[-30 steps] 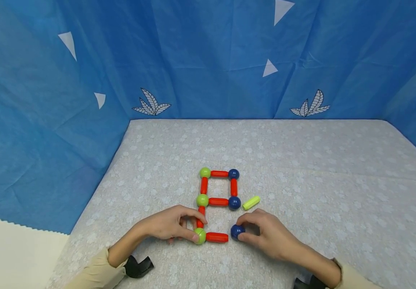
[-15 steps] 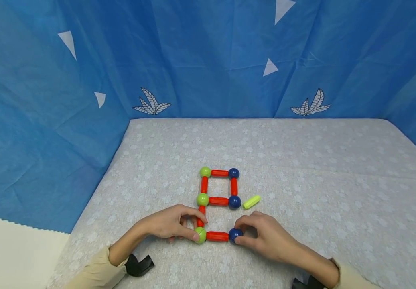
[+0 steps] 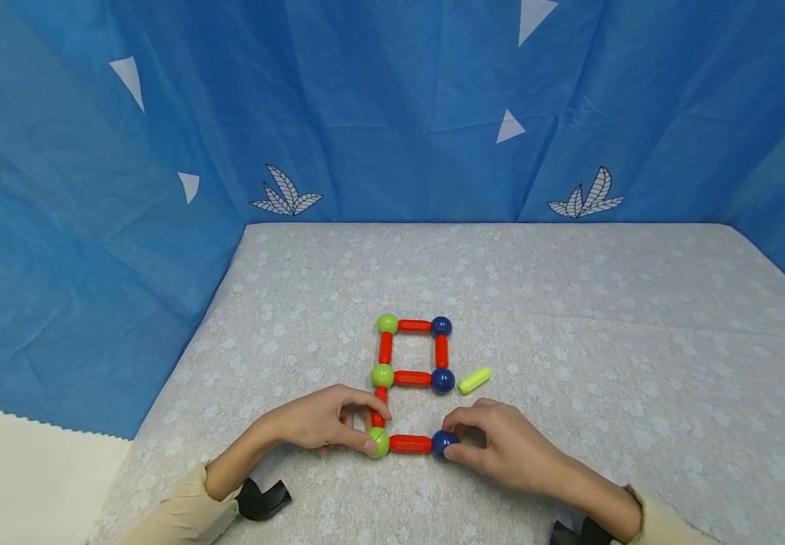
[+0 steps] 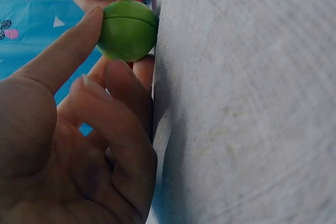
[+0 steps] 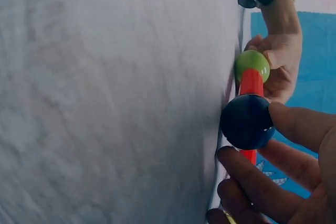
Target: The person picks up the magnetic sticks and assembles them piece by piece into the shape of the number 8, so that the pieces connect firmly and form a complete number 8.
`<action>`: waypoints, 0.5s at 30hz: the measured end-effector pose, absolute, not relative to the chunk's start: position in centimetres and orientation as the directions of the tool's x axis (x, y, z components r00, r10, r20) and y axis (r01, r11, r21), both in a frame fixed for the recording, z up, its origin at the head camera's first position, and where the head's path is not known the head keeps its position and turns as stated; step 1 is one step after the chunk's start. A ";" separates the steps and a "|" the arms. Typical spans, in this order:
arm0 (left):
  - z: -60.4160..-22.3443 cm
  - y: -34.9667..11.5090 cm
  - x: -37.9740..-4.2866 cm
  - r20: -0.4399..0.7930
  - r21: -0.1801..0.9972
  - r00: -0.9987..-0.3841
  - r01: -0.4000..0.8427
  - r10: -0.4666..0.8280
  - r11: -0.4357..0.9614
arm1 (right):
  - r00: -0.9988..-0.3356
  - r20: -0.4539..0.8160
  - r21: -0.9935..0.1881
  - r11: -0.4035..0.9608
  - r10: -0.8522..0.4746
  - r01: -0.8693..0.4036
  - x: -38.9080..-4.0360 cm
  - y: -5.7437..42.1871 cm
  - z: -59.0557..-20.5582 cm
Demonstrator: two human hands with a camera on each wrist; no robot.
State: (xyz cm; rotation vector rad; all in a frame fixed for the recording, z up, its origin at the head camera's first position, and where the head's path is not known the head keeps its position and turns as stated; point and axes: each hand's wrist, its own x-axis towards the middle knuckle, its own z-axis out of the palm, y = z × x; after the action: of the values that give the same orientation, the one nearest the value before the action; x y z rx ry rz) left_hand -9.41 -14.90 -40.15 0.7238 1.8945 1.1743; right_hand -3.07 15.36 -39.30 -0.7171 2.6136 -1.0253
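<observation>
On the cloth lies a figure of red rods and coloured balls. My left hand [image 3: 336, 421] pinches the near green ball [image 4: 127, 31] at its lower left corner, the thumb on one side and fingers by the red rod above it. A ridged red rod [image 3: 410, 444] runs from that ball to a dark blue ball [image 5: 247, 121]. Thumb and forefinger of my right hand [image 3: 504, 446] hold this blue ball at the rod's end. Farther back, two green balls [image 3: 382, 375] and two blue balls [image 3: 443, 381] form a square with red rods [image 3: 412, 378].
A loose yellow-green rod [image 3: 475, 381] lies beside the figure, just beyond my right hand. The patterned grey cloth [image 3: 603, 341] covers the table, and a blue curtain [image 3: 392, 113] hangs behind and to the left.
My right hand has brought the blue ball slightly left, closing the gap to the red rod's end. My left hand has stayed on the green ball.
</observation>
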 end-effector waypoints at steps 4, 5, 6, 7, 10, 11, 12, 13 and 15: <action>-40.1 -14.8 -9.5 -0.321 0.905 -0.543 0.067 0.776 0.420 | -0.871 -0.035 -0.671 0.657 -0.490 -0.342 -3.6 15.7 -39.0; -40.1 -14.8 -9.5 -0.322 0.904 -0.545 0.066 0.774 0.423 | -0.881 -0.029 -0.667 0.665 -0.473 -0.335 -3.8 15.7 -38.8; -40.1 -14.8 -9.5 -0.324 0.903 -0.547 0.065 0.772 0.425 | -0.891 -0.021 -0.663 0.673 -0.454 -0.327 -4.0 15.8 -38.7; -40.1 -14.8 -9.5 -0.325 0.902 -0.548 0.065 0.771 0.427 | -0.900 -0.013 -0.659 0.681 -0.435 -0.319 -4.2 16.0 -38.6; -40.0 -14.8 -9.5 -0.326 0.901 -0.549 0.065 0.770 0.428 | -0.927 0.010 -0.652 0.701 -0.375 -0.290 -4.8 16.3 -38.4; -40.0 -14.8 -9.5 -0.327 0.901 -0.549 0.064 0.770 0.429 | -0.933 0.016 -0.653 0.703 -0.361 -0.283 -5.1 16.4 -38.4; -40.0 -14.8 -9.4 -0.327 0.901 -0.548 0.064 0.770 0.429 | -0.937 0.018 -0.653 0.706 -0.350 -0.276 -5.3 16.6 -38.4; -40.0 -14.8 -9.4 -0.327 0.901 -0.549 0.064 0.769 0.429 | -0.939 0.018 -0.651 0.708 -0.345 -0.273 -5.5 16.7 -38.4; -40.1 -14.8 -9.4 -0.325 0.903 -0.548 0.064 0.771 0.426 | -0.942 0.011 -0.651 0.713 -0.335 -0.262 -5.9 16.9 -38.6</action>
State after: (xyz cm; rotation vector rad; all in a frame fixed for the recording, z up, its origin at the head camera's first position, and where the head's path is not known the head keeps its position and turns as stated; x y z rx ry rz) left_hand -9.42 -14.79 -40.05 0.7080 1.9127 1.1667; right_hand -5.93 16.91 -38.56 -0.4909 2.8066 -1.0421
